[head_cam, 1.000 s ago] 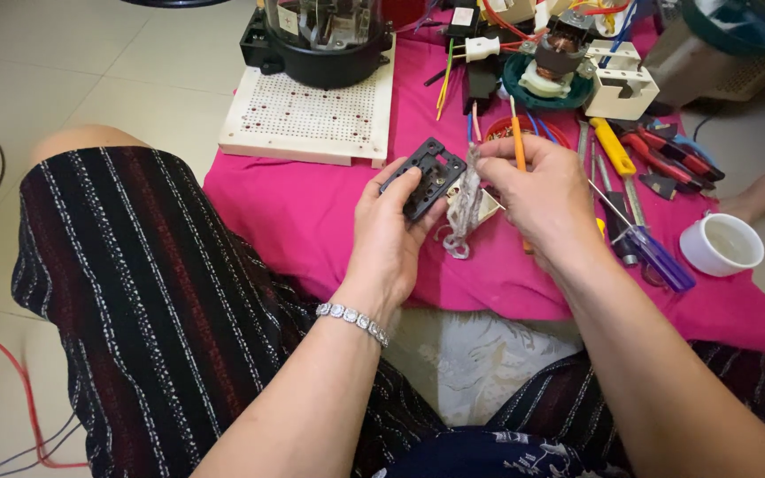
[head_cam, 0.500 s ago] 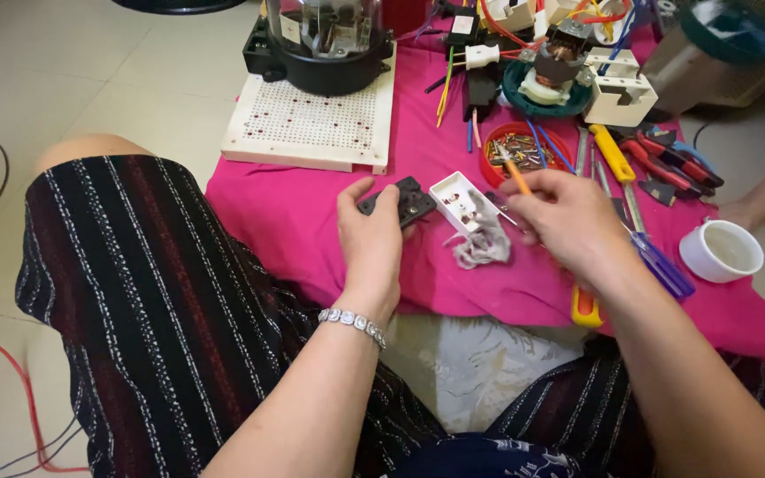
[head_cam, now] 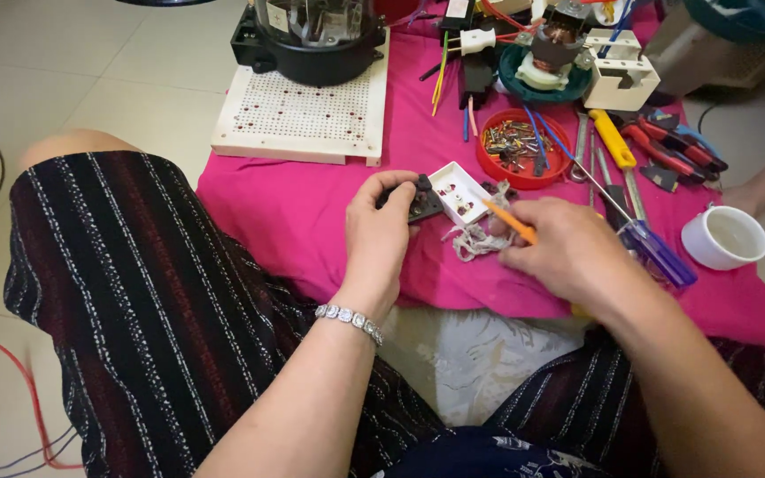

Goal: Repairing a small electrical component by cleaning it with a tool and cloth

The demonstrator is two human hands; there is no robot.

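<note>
My left hand (head_cam: 381,232) grips a small black plastic part (head_cam: 421,204) low over the pink cloth (head_cam: 294,208). My right hand (head_cam: 568,250) holds a thin orange-handled tool (head_cam: 508,221), its tip pointing at a small white rectangular tray (head_cam: 459,191) with tiny bits inside. A tangle of pale cord or wire (head_cam: 473,239) lies between the two hands, just under the tray. A beaded bracelet (head_cam: 349,320) sits on my left wrist.
A white perforated board (head_cam: 298,119) carries a black motor housing (head_cam: 316,40). A red dish of small parts (head_cam: 521,146), screwdrivers and pliers (head_cam: 657,146), a green dish with a coil (head_cam: 544,66), a white block (head_cam: 620,81) and a white cup (head_cam: 724,237) crowd the cloth's right side.
Both hands have dropped from chest height to the cloth. The black part came down with my left hand, and the white tray now rests on the cloth beside it.
</note>
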